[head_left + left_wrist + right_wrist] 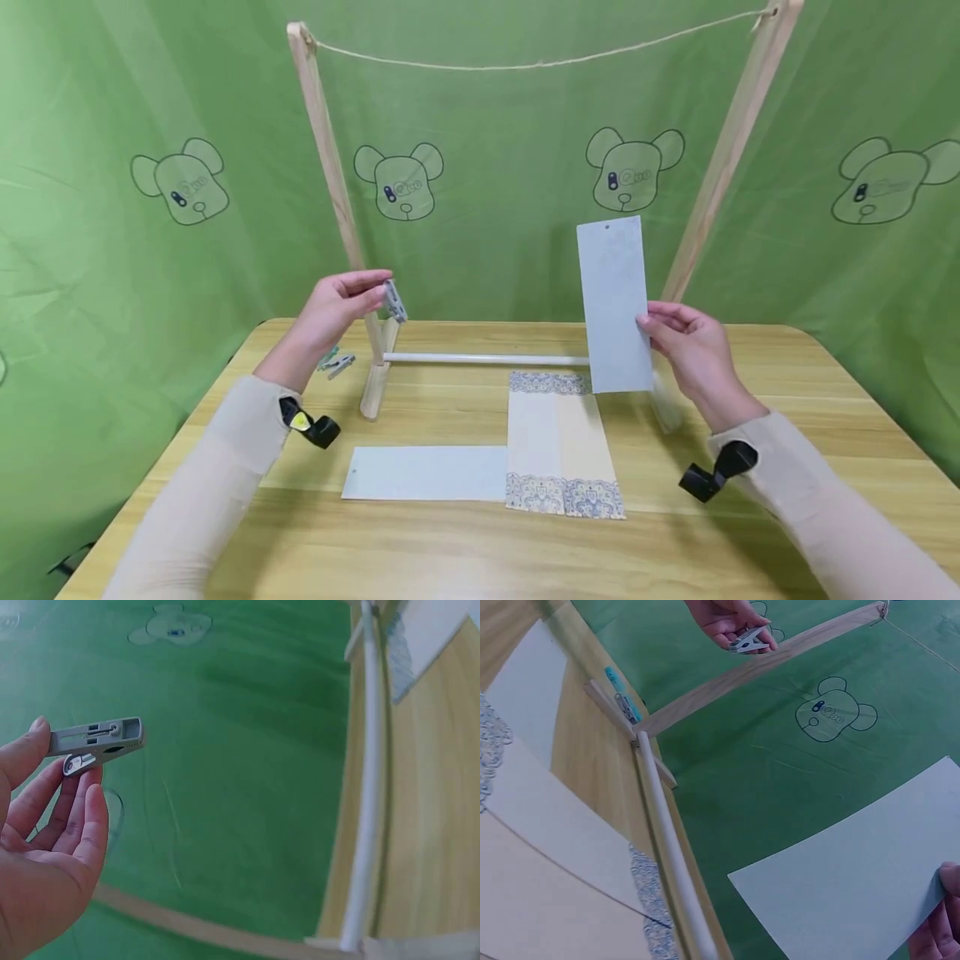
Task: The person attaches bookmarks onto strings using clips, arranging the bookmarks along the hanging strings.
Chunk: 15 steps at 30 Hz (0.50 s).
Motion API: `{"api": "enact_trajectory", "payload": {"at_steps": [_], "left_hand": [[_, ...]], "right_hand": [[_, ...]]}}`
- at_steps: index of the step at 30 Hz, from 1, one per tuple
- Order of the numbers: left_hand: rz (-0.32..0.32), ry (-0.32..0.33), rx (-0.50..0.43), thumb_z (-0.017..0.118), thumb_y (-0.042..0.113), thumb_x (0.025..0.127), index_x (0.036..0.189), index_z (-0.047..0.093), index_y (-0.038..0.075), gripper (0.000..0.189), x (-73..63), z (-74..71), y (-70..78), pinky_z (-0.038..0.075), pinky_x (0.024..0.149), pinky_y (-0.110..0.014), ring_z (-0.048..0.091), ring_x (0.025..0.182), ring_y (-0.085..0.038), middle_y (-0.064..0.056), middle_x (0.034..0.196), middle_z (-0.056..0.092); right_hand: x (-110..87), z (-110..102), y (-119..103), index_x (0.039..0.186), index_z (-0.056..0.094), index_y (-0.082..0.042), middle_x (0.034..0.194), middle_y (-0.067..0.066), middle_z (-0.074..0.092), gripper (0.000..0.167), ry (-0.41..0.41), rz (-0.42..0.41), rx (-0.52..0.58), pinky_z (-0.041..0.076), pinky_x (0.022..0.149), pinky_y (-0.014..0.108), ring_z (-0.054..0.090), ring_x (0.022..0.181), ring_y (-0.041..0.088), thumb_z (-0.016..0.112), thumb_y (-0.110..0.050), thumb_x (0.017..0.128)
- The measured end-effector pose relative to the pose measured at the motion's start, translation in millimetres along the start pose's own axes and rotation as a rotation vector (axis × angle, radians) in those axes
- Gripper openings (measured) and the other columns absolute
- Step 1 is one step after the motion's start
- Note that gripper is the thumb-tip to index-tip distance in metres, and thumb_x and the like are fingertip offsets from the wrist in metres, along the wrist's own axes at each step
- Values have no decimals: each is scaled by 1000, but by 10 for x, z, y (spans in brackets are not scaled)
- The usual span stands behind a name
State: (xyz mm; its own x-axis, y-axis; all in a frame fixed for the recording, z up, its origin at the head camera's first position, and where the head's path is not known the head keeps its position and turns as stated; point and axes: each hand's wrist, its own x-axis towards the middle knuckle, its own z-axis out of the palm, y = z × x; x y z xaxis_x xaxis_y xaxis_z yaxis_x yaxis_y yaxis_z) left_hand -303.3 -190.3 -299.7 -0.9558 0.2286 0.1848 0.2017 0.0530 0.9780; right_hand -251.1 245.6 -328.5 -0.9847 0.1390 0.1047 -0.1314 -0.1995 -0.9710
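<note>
My left hand (pixel 337 304) pinches a grey clothespin (pixel 394 302) between thumb and fingers, in front of the left wooden post. The left wrist view shows this clothespin (pixel 97 742) from the side, its handle end at the thumb. My right hand (pixel 693 346) holds a pale blue-white card (pixel 617 308) upright by its right edge, raised near the right post; a small hole shows near the card's top. In the right wrist view the card (pixel 855 862) spreads across the lower right, the thumb lying over its edge.
A wooden frame with a string (pixel 540 65) between its posts and a white rod (pixel 487 359) low down stands on the table (pixel 435 550). Another pale card (pixel 427 473) lies beside patterned cards (pixel 558 442). More clothespins (pixel 340 366) lie left of the frame's foot.
</note>
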Motion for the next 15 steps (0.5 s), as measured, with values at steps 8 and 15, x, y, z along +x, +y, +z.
{"api": "enact_trajectory", "payload": {"at_steps": [8, 15], "left_hand": [[36, 24, -17, 67, 12, 88, 122, 59, 4, 36, 179, 233, 429, 47, 99, -29, 63, 95, -11, 2, 107, 68], [71, 55, -59, 67, 9, 87, 119, 62, 4, 32, 342, 384, 757, 48, 95, -28, 62, 94, -12, -6, 116, 65]], "right_hand": [[108, 146, -182, 90, 70, -16, 80, -6, 68, 15, 39, -53, -48, 54, 65, 15, 62, 71, 5, 73, -4, 81], [193, 241, -338, 92, 70, -13, 82, -3, 66, 18, 48, -75, 10, 54, 66, 15, 61, 72, 7, 75, -4, 78]]}}
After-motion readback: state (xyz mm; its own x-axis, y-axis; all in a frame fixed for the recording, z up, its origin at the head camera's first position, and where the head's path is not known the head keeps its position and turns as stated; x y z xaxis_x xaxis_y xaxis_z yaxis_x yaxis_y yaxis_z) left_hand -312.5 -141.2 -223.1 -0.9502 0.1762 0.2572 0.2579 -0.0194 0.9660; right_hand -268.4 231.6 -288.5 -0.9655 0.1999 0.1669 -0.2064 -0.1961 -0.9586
